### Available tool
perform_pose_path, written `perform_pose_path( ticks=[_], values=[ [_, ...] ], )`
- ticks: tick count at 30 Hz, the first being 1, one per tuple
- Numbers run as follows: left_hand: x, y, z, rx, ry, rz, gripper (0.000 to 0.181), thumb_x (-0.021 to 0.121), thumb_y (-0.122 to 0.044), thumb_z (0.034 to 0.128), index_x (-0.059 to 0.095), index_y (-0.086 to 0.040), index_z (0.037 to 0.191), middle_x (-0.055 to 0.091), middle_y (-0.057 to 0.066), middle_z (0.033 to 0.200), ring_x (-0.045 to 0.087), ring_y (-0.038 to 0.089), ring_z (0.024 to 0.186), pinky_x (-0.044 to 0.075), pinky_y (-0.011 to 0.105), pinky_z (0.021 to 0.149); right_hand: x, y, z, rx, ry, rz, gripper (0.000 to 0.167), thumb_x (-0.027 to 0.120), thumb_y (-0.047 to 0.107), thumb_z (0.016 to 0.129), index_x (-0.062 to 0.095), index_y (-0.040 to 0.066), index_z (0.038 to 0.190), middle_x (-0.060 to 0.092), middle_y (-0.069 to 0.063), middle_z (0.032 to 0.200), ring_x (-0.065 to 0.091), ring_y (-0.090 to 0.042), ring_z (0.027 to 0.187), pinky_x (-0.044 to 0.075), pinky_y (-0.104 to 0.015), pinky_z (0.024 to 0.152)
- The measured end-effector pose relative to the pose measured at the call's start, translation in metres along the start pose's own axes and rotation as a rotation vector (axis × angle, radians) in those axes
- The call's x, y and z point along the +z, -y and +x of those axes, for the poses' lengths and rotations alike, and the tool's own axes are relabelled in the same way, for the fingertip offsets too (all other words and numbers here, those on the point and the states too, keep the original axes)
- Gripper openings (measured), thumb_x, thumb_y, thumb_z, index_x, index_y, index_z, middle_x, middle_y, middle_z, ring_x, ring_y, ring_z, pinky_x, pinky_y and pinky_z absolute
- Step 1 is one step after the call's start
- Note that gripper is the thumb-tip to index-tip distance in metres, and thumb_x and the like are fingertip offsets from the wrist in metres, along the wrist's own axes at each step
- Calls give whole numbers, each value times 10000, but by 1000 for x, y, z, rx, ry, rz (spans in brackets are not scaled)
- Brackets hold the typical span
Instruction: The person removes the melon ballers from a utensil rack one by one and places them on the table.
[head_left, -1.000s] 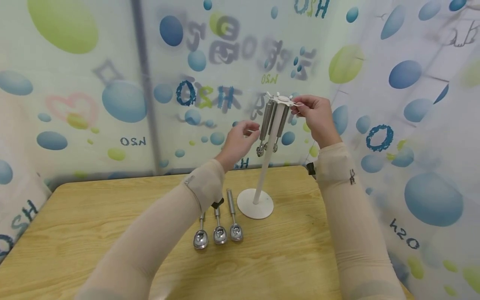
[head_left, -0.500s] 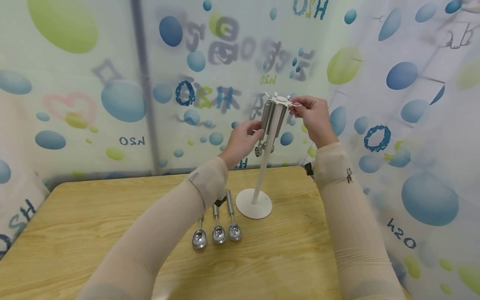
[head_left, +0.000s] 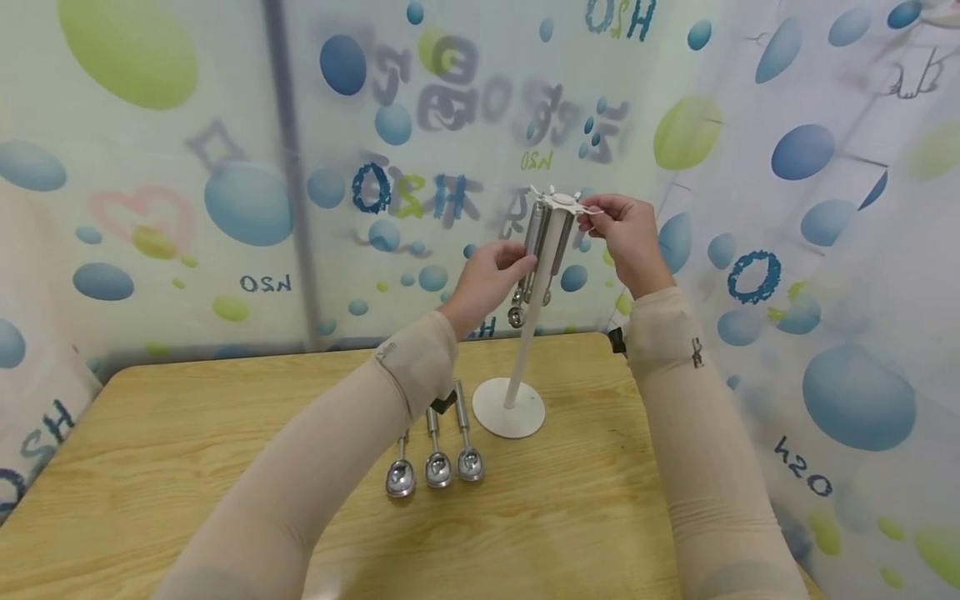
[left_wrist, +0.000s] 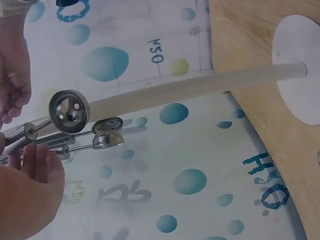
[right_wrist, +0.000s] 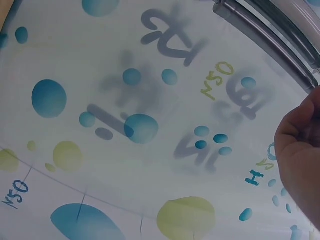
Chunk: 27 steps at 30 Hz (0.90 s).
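A white stand has a hooked top from which several metal scoops hang by their thick tubular handles. My left hand pinches the handle of the nearest-left scoop between thumb and fingers. In the left wrist view this scoop's round bowl points away from the hand, in front of the other hanging scoops. My right hand pinches one hook arm at the right side of the top. Its fingertips are partly hidden; in the right wrist view that hand lies beside two handles.
The stand's round white base rests on a wooden table. Three metal scoops lie side by side left of the base: a right one, a middle one and a left one. Patterned curtains surround the table.
My left hand has moved right onto the hanging scoop and taken hold of its handle. That scoop's bowl now hangs slightly lower. The right hand keeps its hold on the hook.
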<state>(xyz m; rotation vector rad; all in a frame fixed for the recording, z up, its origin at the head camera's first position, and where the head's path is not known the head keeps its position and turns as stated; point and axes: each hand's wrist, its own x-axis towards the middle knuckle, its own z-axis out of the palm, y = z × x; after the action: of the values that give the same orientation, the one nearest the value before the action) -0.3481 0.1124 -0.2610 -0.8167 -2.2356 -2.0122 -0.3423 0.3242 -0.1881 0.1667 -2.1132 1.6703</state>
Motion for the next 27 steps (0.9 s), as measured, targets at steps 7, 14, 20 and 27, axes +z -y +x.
perform_pose_path(
  ticks=[7, 14, 20, 27],
  values=[
    [-4, -6, -2, -15, -2, -96, 289, 670, -196, 1001, 617, -51, 1245, 692, 84, 1164, 660, 192, 1083, 553, 320, 931, 1, 3, -1, 6, -6, -16, 143, 601, 72, 1015, 738, 40, 1041, 711, 11, 841, 661, -122, 793, 548, -232, 797],
    [-7, -10, -2, -9, -5, -57, 457, 663, -136, 998, 551, -64, 1436, 680, 105, 1215, 670, 208, 1070, 555, 336, 950, 0, 3, -2, 7, -11, -22, 139, 609, 81, 1012, 736, 36, 1047, 707, 7, 849, 655, -127, 799, 549, -230, 806],
    [-6, -12, -3, -22, -5, -94, 432, 649, -125, 1007, 559, -53, 1423, 670, 116, 1198, 667, 228, 1043, 564, 407, 946, 1, 2, -3, 10, -13, -21, 142, 600, 74, 1018, 732, 32, 1053, 702, 4, 853, 652, -130, 805, 549, -213, 795],
    [-10, -13, -6, -7, -16, -92, 418, 652, -150, 1008, 570, -65, 1409, 664, 100, 1195, 665, 222, 1052, 560, 424, 955, 1, 2, -2, -8, -12, -25, 159, 585, 60, 1025, 725, 13, 1085, 705, 5, 863, 657, -127, 809, 554, -225, 808]
  ],
)
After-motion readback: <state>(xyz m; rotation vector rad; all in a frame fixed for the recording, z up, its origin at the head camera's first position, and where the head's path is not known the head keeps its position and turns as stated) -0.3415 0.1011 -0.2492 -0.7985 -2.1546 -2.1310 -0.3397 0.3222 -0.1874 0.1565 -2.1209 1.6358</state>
